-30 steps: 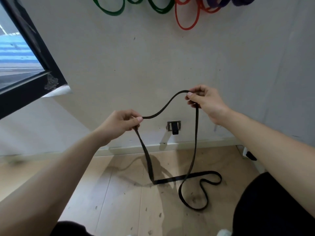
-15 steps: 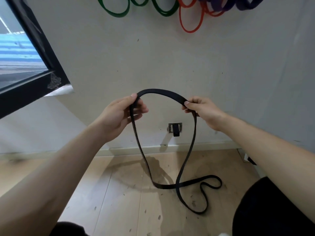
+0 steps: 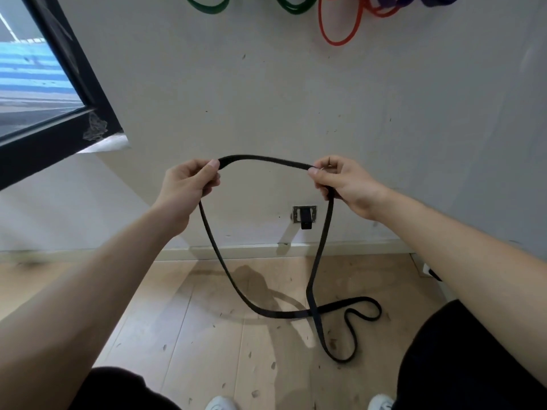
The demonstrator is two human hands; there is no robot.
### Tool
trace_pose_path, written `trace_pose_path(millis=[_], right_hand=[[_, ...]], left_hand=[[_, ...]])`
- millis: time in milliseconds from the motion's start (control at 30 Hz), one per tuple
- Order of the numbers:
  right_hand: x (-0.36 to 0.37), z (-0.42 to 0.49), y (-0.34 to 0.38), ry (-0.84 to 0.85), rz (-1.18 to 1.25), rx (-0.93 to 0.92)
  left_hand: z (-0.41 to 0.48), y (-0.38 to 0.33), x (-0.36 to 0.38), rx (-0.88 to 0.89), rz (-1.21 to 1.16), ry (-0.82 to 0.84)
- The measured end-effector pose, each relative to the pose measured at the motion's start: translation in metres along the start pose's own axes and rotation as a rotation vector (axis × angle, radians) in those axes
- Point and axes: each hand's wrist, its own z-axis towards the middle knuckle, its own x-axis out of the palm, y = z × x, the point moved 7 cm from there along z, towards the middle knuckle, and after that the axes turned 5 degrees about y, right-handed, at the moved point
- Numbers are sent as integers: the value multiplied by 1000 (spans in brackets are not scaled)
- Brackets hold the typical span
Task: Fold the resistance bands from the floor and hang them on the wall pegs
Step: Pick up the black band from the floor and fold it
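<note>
Pinching a long black rubber resistance band [image 3: 263, 159], the left hand [image 3: 185, 184] and right hand [image 3: 340, 180] hold it apart. Its lower loops lie on the pale wooden floor [image 3: 177, 335], below the metal wall bracket [image 3: 305, 215].

Both hands up in front of the wall [image 3: 384, 128]: left hand [image 3: 185, 184] and right hand [image 3: 340, 180] each pinch the black band [image 3: 263, 159], a short span arching between them. From each hand a strand drops to the wood floor [image 3: 177, 335]; the strands cross low down and the slack lies in loops there. Green bands [image 3: 207, 5], a red band [image 3: 339, 28] and purple bands [image 3: 438, 0] hang at the top edge; window [image 3: 38, 84] at left.
</note>
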Motion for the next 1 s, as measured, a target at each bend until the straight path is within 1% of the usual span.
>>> trace_pose_path(millis=[67,200,300,433,500,633,733,833,900,1000], right_hand=[[2,1,0,0,18,0],[4,3,-7,20,-55,40],[3,3,-8,26,-68,47],[6,2,-6,43,-29,50],[11,1,-6,91,-16,51],[32,-3,-11,219,-79,52],[57,-5,-18,307,-155,59],[87,-9,-24,441,-188,62],[98,-9,-25,433,-170,49],[104,-8,-23,395,-211,-3]], left_hand=[[0,2,3,-19,48,18],[0,2,9,-48,74,36],[-2,2,12,-86,-7,84],[-7,-1,20,-97,-80,211],[-9,-3,26,-90,-123,263],[-15,-13,38,-74,-269,324],[-22,-24,52,-34,-271,384],[-24,-32,59,2,-294,385],[-24,-37,60,21,-321,371],[-24,-41,56,45,-355,353]])
